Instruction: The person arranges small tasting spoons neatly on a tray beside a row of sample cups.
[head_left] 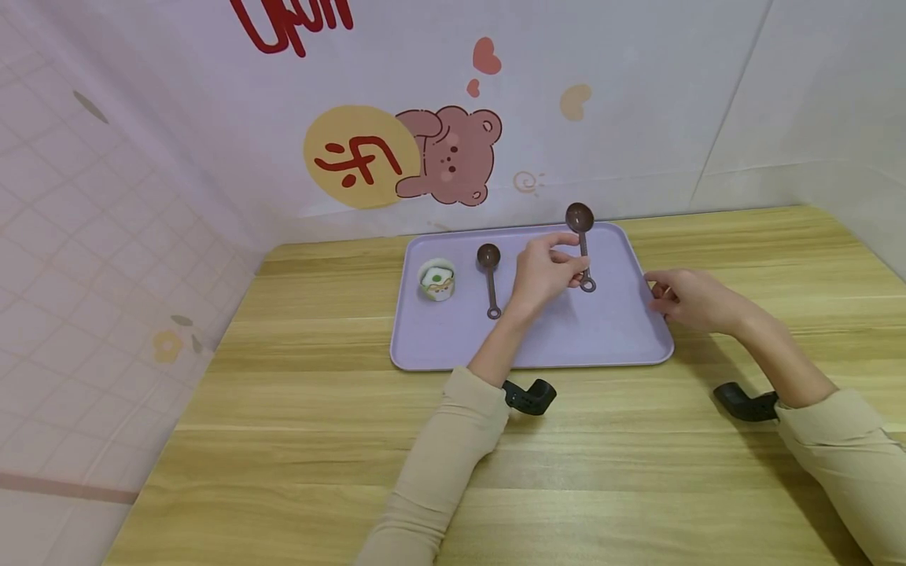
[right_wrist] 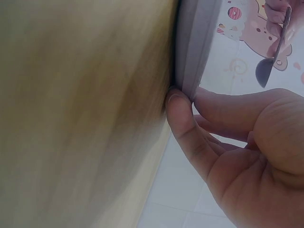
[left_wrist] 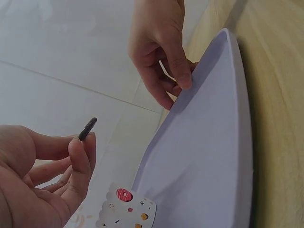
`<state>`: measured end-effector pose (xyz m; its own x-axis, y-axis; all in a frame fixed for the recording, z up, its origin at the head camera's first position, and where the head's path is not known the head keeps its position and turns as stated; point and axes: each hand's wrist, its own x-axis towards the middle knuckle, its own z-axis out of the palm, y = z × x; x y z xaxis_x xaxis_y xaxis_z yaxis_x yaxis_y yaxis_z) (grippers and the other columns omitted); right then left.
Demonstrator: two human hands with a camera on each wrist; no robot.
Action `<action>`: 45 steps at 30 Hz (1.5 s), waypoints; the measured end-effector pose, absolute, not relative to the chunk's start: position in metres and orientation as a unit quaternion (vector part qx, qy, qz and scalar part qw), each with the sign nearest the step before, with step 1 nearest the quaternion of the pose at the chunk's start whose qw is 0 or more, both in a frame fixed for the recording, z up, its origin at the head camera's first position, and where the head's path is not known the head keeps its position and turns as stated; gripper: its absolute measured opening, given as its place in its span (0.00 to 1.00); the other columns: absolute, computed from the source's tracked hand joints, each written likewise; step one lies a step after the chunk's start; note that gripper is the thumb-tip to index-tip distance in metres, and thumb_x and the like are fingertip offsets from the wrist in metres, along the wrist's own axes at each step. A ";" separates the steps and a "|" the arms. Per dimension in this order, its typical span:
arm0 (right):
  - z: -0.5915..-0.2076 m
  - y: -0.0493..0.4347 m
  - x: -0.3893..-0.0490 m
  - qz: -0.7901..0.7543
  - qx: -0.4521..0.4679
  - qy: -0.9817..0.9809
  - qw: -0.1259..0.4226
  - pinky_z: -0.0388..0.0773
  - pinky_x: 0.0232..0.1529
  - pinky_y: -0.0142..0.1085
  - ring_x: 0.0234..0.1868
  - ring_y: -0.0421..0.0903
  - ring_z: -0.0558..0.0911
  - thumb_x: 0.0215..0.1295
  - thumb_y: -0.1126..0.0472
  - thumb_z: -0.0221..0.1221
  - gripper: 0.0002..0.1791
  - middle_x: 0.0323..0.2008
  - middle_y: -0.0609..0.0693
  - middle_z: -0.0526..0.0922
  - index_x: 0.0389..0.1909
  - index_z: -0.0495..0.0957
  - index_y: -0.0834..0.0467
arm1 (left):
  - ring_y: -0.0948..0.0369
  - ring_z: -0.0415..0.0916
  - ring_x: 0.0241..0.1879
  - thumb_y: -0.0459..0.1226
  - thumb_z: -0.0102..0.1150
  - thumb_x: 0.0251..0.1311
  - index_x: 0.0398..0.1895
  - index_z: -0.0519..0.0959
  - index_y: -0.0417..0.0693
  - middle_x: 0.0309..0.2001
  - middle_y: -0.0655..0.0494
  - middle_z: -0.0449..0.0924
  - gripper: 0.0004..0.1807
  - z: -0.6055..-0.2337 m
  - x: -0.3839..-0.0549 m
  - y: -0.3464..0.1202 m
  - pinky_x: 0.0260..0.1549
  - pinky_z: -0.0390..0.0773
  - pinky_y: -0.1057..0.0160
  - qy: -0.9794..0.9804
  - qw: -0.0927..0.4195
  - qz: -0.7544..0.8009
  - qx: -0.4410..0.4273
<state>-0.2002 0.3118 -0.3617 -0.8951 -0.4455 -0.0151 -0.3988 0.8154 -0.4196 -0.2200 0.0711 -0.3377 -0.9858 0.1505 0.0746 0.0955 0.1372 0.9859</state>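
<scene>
My left hand (head_left: 546, 271) pinches the handle of a dark brown measuring spoon (head_left: 583, 248) over the right part of a lilac tray (head_left: 594, 338). The spoon's bowl points toward the wall; in the left wrist view only the end of its handle (left_wrist: 88, 129) shows. At the tray's right edge, my right hand (head_left: 697, 301) grips the rim (right_wrist: 190, 52) between thumb and fingers. A second brown measuring spoon (head_left: 490, 279) lies on the tray, left of my left hand. Beside it stands a small printed paper cup (head_left: 440, 292) with something white and green inside.
The tray lies on a wood-grain table (head_left: 318, 409), its far edge near a white wall cloth (head_left: 623, 149) printed with a bear. Another pale cloth wall (head_left: 106, 259) borders the table's left side. Black wrist mounts (head_left: 532, 398) stick out from both forearms.
</scene>
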 end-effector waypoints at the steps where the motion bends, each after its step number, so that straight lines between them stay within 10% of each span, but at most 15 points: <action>1: -0.362 0.312 -0.200 -0.207 -0.222 0.951 0.057 0.79 0.29 0.35 0.31 0.46 0.80 0.65 0.74 0.62 0.14 0.30 0.51 0.81 0.49 0.74 0.75 | 0.68 0.75 0.15 0.26 0.69 0.59 0.50 0.83 0.36 0.25 0.46 0.86 0.15 -0.338 -0.220 0.072 0.30 0.86 0.57 0.753 0.021 0.652 0.081; 12: -0.362 0.312 -0.201 -0.218 -0.226 0.948 0.056 0.79 0.28 0.35 0.30 0.45 0.79 0.64 0.75 0.61 0.14 0.29 0.51 0.80 0.49 0.75 0.74 | 0.69 0.74 0.13 0.28 0.70 0.59 0.49 0.84 0.38 0.23 0.48 0.85 0.14 -0.342 -0.218 0.082 0.20 0.74 0.75 0.773 0.009 0.629 0.084; 45: -0.361 0.312 -0.201 -0.215 -0.227 0.948 0.062 0.79 0.28 0.35 0.30 0.45 0.79 0.65 0.75 0.60 0.14 0.30 0.52 0.81 0.50 0.74 0.75 | 0.70 0.75 0.13 0.30 0.71 0.58 0.49 0.84 0.41 0.22 0.52 0.86 0.15 -0.360 -0.221 0.105 0.18 0.72 0.76 0.804 0.006 0.590 0.066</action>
